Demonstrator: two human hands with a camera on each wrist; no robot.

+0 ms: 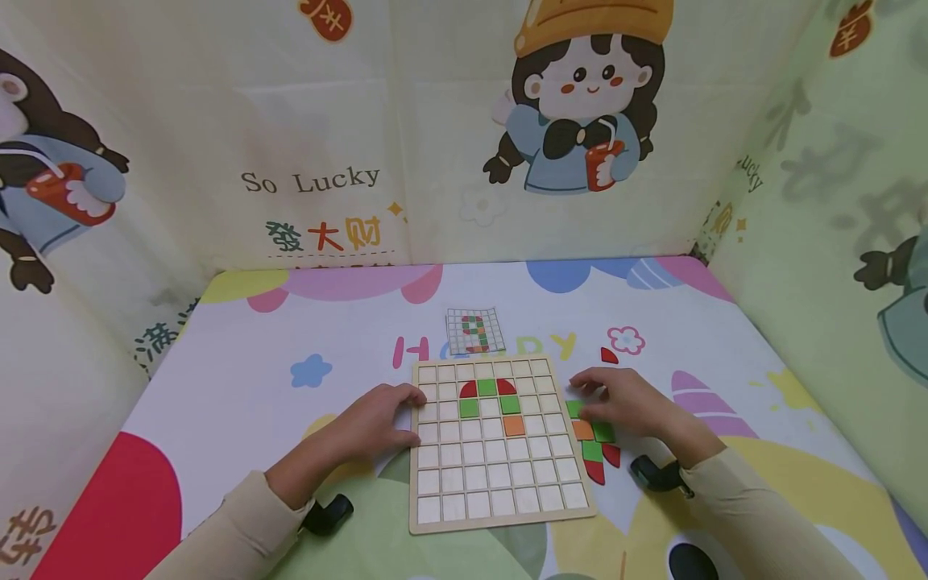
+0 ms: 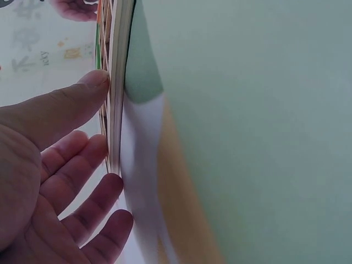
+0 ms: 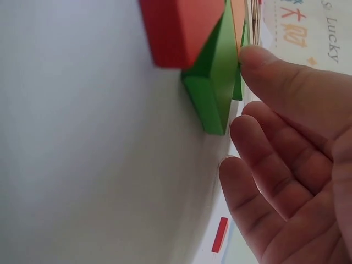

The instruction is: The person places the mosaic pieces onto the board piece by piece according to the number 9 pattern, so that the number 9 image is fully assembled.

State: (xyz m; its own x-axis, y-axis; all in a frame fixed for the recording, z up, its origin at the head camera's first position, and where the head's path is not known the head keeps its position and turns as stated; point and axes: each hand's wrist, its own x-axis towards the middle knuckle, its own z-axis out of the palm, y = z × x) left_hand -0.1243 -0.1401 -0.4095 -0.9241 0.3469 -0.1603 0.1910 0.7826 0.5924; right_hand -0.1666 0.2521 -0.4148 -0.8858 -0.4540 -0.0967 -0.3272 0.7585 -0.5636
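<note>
A wooden grid board (image 1: 507, 521) lies flat, bearing three green squares (image 1: 486, 387), two red rounded corner pieces (image 1: 469, 391) and one orange square (image 1: 514, 425) in its upper cells. At its left edge, my left hand (image 1: 370, 423) rests thumb and fingertips along the rim, fingers extended. Just right of the board, my right hand (image 1: 627, 403) hovers over a cluster of loose pieces, including a green tile (image 1: 602, 432) and an orange tile (image 1: 583, 430). In the right wrist view its thumb is beside a green tile (image 3: 212, 93), fingers loosely bent, nothing between them.
Behind the board lies a small gridded card (image 1: 474, 330) printed with a coloured figure. One red piece (image 1: 609, 355) sits alone beyond my right hand. Red pieces (image 1: 594, 472) lie at the cluster's near end. A patterned cloth (image 1: 239, 387) covers the table; printed curtains surround it.
</note>
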